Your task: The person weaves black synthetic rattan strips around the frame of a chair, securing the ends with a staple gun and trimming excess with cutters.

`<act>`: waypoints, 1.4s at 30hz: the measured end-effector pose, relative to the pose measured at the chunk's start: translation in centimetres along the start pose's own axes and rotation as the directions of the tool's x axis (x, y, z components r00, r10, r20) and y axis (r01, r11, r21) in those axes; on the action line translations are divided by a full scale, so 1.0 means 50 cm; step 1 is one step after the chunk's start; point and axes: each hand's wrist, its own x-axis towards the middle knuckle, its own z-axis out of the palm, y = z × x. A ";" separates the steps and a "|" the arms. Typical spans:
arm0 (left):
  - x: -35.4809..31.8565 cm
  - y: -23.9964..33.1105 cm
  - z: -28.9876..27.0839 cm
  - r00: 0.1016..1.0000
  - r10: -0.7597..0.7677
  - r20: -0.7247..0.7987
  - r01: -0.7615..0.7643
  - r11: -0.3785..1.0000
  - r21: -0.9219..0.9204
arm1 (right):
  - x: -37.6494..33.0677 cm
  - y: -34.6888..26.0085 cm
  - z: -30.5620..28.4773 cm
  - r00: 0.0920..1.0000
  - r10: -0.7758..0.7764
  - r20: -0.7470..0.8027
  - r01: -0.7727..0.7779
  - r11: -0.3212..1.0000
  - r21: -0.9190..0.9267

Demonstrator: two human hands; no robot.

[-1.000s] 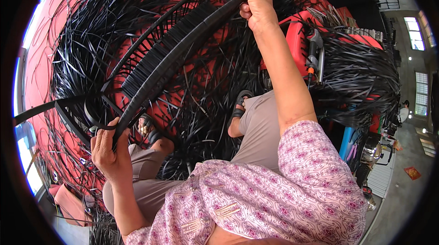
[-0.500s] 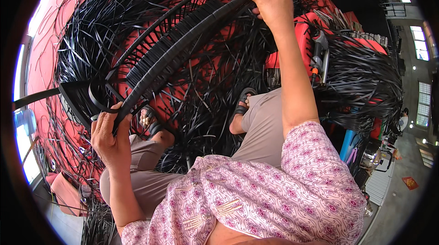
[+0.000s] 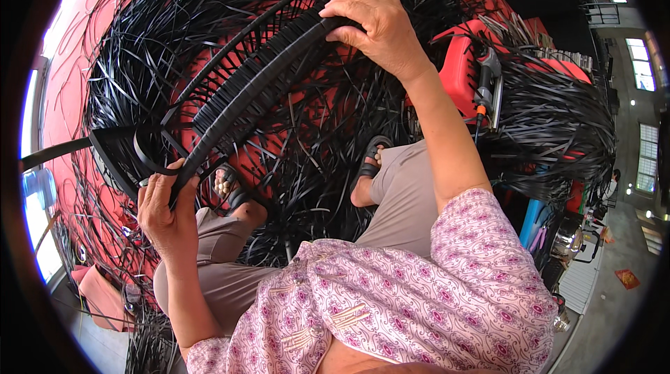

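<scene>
Black wrapped frame [image 3: 258,84], a long curved bar bound along its middle with flat black strip, lay diagonally across the view above the person's knees, running from the lower left up to the upper right. It appeared stiff and light enough to be carried at its two ends, since it kept its curve between the hands without sagging; the wound section looked ridged and likely gave a firm purchase, whereas the bare ends looked smooth and possibly slippery. The left hand [image 3: 167,217] was closed round the lower end, fingers curled tight about the bar, with a loose loop of black strip [image 3: 150,157] just beside the thumb. The right hand [image 3: 380,25] was clamped over the upper end, fingers folded across the top and thumb beneath. Thinner parallel rods ran alongside the bar; whether they were joined to it could not be told. Loose black strips [image 3: 558,122] lay heaped on the red floor [image 3: 70,74] all around, and a red machine [image 3: 464,70] stood near the right forearm. Sandalled feet showed below the frame.
</scene>
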 end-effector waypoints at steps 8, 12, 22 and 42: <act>-0.001 0.002 -0.001 1.000 -0.001 0.004 0.001 1.000 0.000 | 0.013 0.013 0.004 0.995 -0.012 0.098 -0.003 0.988 0.154; 0.001 0.004 -0.004 1.000 -0.013 0.017 0.012 1.000 0.025 | 0.013 0.014 0.012 0.995 0.013 0.099 -0.031 0.983 0.183; -0.004 -0.002 -0.009 0.999 -0.004 0.053 0.002 0.999 0.035 | 0.010 0.009 0.010 0.995 -0.022 0.099 -0.002 0.972 0.235; -0.004 -0.006 -0.004 0.999 -0.044 0.018 0.044 0.999 -0.024 | 0.014 0.011 0.022 0.989 0.085 0.118 -0.122 0.928 0.351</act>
